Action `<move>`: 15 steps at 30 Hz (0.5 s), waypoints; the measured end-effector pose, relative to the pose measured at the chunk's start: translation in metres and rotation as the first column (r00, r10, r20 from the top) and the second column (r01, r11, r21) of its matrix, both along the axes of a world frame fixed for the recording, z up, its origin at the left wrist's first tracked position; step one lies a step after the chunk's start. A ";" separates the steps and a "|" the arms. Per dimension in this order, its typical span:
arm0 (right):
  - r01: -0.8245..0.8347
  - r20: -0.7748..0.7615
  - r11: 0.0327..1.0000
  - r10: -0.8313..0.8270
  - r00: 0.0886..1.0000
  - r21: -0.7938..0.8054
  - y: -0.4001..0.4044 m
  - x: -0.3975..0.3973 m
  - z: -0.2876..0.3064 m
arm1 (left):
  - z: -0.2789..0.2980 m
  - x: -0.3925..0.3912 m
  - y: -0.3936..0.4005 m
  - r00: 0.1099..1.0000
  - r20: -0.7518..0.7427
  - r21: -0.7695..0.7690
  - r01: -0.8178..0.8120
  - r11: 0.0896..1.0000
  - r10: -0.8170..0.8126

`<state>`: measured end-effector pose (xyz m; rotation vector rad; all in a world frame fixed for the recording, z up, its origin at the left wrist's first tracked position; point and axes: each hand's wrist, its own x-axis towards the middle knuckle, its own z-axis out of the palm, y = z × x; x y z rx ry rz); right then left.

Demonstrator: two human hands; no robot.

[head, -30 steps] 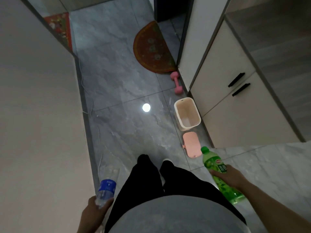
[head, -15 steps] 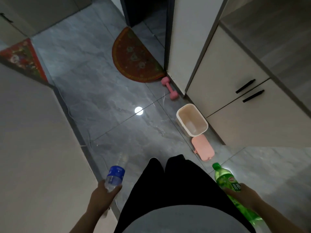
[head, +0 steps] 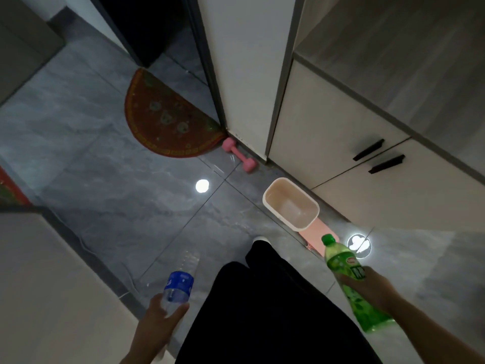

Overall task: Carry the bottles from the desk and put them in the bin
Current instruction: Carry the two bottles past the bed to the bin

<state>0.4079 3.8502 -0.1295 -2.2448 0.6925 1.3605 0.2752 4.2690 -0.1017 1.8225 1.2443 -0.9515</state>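
moved: bin (head: 290,203) nearer than before, floor by cabinet (head: 367,185)
left hand (head: 162,317): grips clear water bottle (head: 179,281) (blue label)
right hand (head: 367,286): grips green soda bottle (head: 349,279)

one head cam, looks steeply down at floor (head: 131,206), wide-angle.

Green bottle (head: 349,282) showing a green cap and red-white label; clear bottle (head: 181,281) wearing a blue label. Bin (head: 291,203) looking cream-pink, lid (head: 313,236) pink, dumbbell (head: 238,155) pink. Mat (head: 168,119) showing red with floral medallions. Floor (head: 105,179) showing grey marbling.
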 end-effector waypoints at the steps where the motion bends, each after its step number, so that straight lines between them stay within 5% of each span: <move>1: -0.005 -0.003 1.000 0.005 1.000 0.009 0.008 0.008 -0.001 | -0.002 0.008 0.004 1.000 -0.006 -0.001 0.015 1.000 -0.015; 8: 0.064 0.009 0.998 -0.064 0.998 0.009 0.062 0.024 -0.019 | -0.033 0.084 0.035 0.968 0.028 0.003 0.251 0.968 -0.251; 15: 0.194 0.037 0.981 -0.193 0.981 -0.027 0.109 0.017 -0.029 | -0.067 0.162 0.048 0.794 0.145 0.031 0.593 0.805 -0.591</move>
